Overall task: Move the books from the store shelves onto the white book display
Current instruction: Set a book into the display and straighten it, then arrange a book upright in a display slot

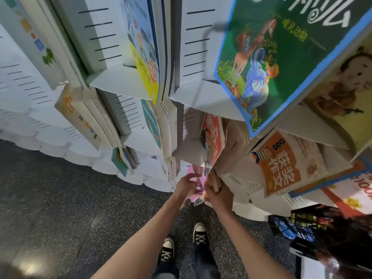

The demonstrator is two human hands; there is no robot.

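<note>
white book display [128, 81]: fills top of view, tiered white pockets with black slot lines, scalloped bottom edge meeting the floor; landmark for all below
floor [60, 208]: dark speckled, below the display
green book [281, 57]: blue border, animal art, in upper right pocket of the display, biggest cover in view
yellow cover book [346, 93]: cartoon figure, right of the green one, at display's right edge
orange book [281, 170]: white Chinese title, lower right tier of the display, under the green book
yellow-and-blue book [144, 57]: upright in upper centre pocket of the display
white books [84, 117]: stacked in mid-left pocket, spines out
red book [211, 139]: low centre tier of the display, tilted, just above both hands
black basket [298, 224]: on floor at display's lower right, colourful items inside, blurred
pink book [196, 178]: at the display's lowest centre pocket, between the hands, partly hidden, blurred
right hand [218, 195]: fingers curled round a thin tan book [213, 181], held upright at the lowest pocket
left hand [186, 186]: fingers spread, touching the pink book; grip unclear
sneakers [183, 244]: black, white toe caps, on floor below the hands
</note>
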